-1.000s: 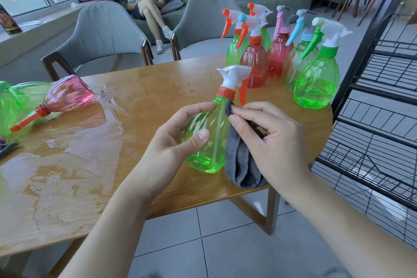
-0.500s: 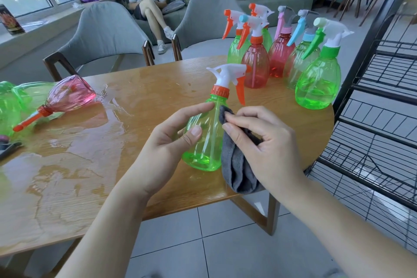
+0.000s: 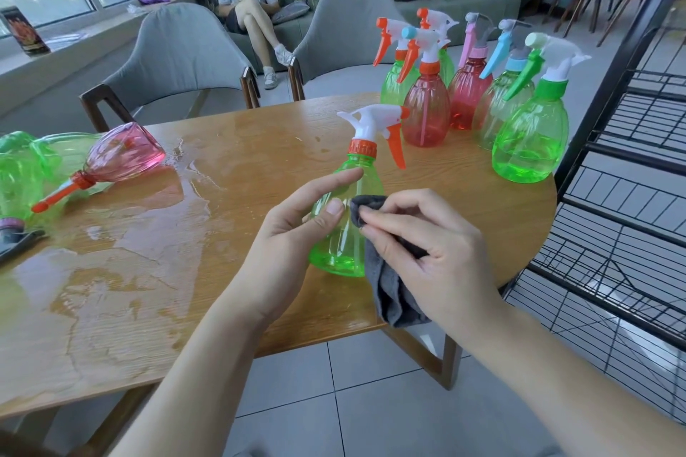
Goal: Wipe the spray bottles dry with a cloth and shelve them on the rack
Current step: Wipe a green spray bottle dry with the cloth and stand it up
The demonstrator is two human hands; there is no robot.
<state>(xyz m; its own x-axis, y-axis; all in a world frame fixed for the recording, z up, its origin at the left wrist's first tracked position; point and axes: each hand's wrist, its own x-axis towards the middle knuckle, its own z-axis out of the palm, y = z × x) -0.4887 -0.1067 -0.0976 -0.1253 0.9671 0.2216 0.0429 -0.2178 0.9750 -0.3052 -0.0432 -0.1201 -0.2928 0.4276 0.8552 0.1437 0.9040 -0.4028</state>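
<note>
Both hands meet over the near edge of the wooden table in the head view. The left hand grips a green spray bottle with an orange trigger, thumb on its front and forefinger stretched up toward the neck; the bottle is tilted slightly left. The right hand pinches a grey cloth against the bottle's right side, and the rest of the cloth hangs below the palm.

At the table's far right corner a cluster of upright spray bottles, green and red, stands close together. On the left a pink bottle lies on its side beside other green bottles, near a wide puddle of water. A black wire rack stands just right of the table. Two grey chairs face the far side, and a person sits on a sofa beyond.
</note>
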